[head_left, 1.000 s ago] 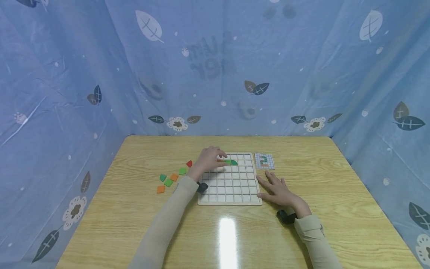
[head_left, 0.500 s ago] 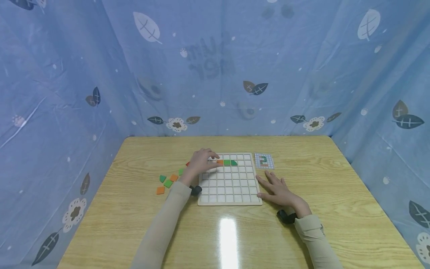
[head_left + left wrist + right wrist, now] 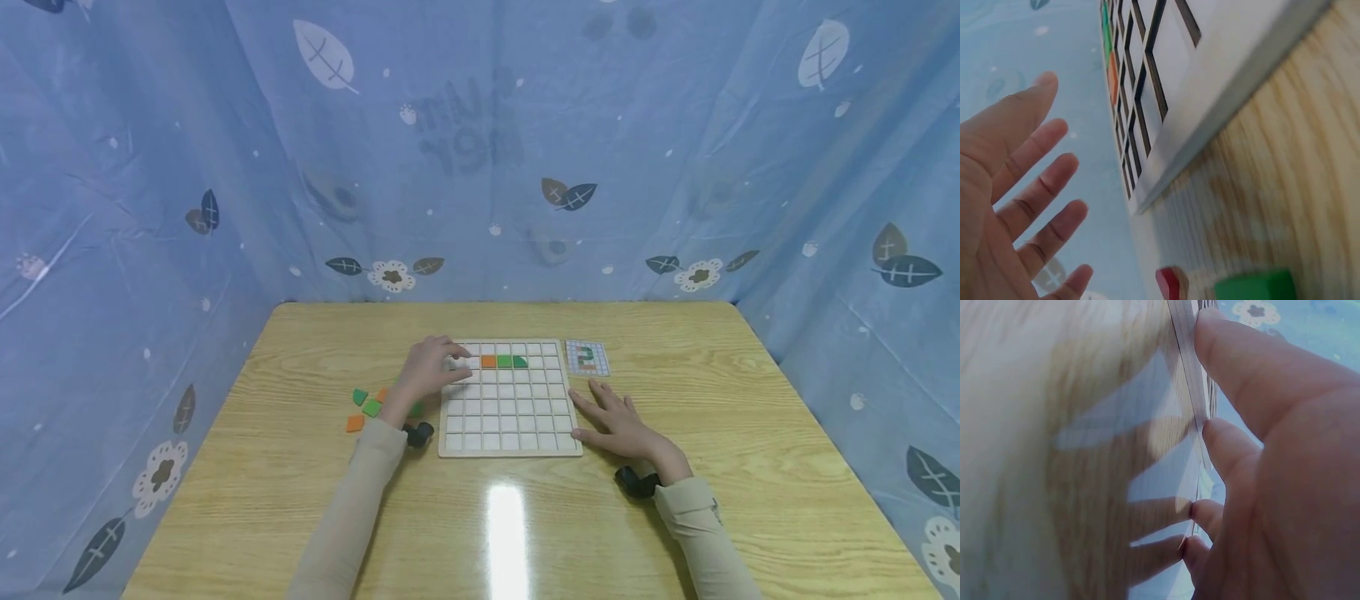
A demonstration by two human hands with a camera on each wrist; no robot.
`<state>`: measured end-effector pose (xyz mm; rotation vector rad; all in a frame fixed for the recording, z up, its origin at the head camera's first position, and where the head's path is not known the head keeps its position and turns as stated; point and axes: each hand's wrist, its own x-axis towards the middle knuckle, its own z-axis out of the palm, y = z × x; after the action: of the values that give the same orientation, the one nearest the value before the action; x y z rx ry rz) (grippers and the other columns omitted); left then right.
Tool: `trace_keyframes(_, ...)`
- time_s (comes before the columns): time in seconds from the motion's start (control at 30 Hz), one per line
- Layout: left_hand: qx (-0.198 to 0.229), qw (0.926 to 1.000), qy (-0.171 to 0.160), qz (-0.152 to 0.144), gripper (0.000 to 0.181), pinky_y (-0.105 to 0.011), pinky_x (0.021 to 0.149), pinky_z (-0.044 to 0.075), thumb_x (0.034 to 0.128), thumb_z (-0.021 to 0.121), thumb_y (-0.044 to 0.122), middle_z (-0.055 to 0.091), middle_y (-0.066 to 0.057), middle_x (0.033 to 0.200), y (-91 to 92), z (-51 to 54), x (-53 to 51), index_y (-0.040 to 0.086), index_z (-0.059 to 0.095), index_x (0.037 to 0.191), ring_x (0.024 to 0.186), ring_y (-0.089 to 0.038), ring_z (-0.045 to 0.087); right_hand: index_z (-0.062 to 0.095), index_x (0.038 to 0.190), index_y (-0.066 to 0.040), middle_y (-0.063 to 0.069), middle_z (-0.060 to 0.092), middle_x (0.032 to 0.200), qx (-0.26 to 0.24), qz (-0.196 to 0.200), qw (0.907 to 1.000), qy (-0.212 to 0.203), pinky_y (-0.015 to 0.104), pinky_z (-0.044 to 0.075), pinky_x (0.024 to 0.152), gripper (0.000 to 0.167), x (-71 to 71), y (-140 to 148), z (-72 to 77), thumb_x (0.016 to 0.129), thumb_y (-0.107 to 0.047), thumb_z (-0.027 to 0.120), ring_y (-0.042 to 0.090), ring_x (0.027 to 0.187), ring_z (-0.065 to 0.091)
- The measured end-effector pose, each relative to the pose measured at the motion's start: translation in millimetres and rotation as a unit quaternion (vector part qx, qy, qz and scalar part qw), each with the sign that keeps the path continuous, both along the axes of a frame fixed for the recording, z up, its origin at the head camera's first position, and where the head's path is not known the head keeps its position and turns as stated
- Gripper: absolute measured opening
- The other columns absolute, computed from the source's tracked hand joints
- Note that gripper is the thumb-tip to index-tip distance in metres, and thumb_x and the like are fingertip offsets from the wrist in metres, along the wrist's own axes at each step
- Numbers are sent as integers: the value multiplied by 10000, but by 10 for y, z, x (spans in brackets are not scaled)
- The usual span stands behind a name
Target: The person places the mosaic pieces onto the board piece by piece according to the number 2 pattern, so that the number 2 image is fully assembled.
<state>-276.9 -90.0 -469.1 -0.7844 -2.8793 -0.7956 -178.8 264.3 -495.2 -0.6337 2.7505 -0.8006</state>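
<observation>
A white grid board (image 3: 498,423) in a light frame lies on the table. Along its second row from the far side sit an orange square tile (image 3: 488,361), a green square tile (image 3: 504,361) and a dark green rounded tile (image 3: 520,362). My left hand (image 3: 427,369) hovers over the board's upper left corner; its fingers are spread and hold nothing, as the left wrist view confirms. My right hand (image 3: 621,427) rests at the board's right edge, thumb and fingertips touching the frame. A patterned card (image 3: 587,357) lies just beyond it.
Left of the board lie several loose tiles, among them an orange square (image 3: 355,423), a green square (image 3: 371,407) and a green rounded piece (image 3: 360,397). A red piece (image 3: 1168,283) shows in the left wrist view. Blue curtain (image 3: 480,150) surrounds the table's back and sides.
My left hand has drawn back leftward from the row of tiles, uncovering the orange tile and more of the board. My right hand stays at the board's edge.
</observation>
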Motion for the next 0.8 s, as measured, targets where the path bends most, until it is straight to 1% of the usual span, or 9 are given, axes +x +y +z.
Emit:
trace_keyframes(0.03, 29, 10000, -5, 21, 307, -484, 847, 399, 831, 685, 334, 639, -43, 1035, -20, 4, 10, 177, 680, 1095, 958, -227, 519, 273, 1463, -121, 247, 69, 1520, 0, 5, 10000, -1, 686, -54, 1019, 675, 0, -2, 2, 910, -390, 551, 459, 1379, 12)
trace_keyframes(0.27, 124, 9992, -265, 262, 323, -538, 943, 341, 827, 694, 324, 617, -36, 1075, -163, -3, 74, 181, 672, 1115, 1049, -241, 488, 270, 1465, -119, 250, 75, 1518, 3, 14, 10000, 2, 690, -55, 1016, 679, 4, -9, 11, 909, -386, 554, 468, 1376, 9)
trace_keyframes(0.37, 65, 9994, -198, 282, 316, -547, 933, 349, 829, 689, 326, 618, -30, 1078, -222, -17, 98, 180, 673, 1109, 1038, -239, 495, 268, 1465, -115, 249, 75, 1518, -18, 26, 10000, -13, 692, -58, 1013, 680, 5, -9, 15, 909, -382, 556, 467, 1376, 11)
trace_keyframes(0.5, 118, 9992, -231, 302, 326, -501, 873, 363, 832, 688, 322, 613, -29, 1046, -298, -40, 122, 171, 667, 1120, 932, -244, 513, 269, 1465, -117, 247, 78, 1519, -30, 29, 10000, -18, 689, -60, 1015, 681, 3, -9, 16, 908, -384, 556, 461, 1378, 13)
trace_keyframes(0.57, 174, 9990, -255, 323, 333, -465, 835, 361, 829, 692, 317, 613, -45, 1001, -333, -49, 132, 166, 664, 1124, 880, -250, 512, 270, 1465, -120, 247, 80, 1519, -18, 23, 10000, -8, 688, -60, 1016, 682, 2, -9, 12, 908, -388, 556, 459, 1379, 12)
trace_keyframes(0.73, 163, 9991, -28, 384, 337, -397, 746, 374, 816, 703, 320, 594, -69, 882, -420, -79, 146, 164, 666, 1113, 825, -240, 511, 267, 1467, -128, 246, 78, 1519, 6, 11, 10000, 27, 692, -57, 1014, 681, -2, -11, -11, 909, -394, 552, 461, 1379, 5)
trace_keyframes(0.8, 166, 9991, 11, 395, 344, -388, 742, 389, 813, 705, 323, 595, -65, 878, -452, -90, 156, 160, 665, 1113, 830, -230, 518, 267, 1467, -129, 246, 78, 1519, -2, 9, 10000, 39, 693, -57, 1013, 679, -2, -12, -15, 910, -393, 551, 462, 1379, 4)
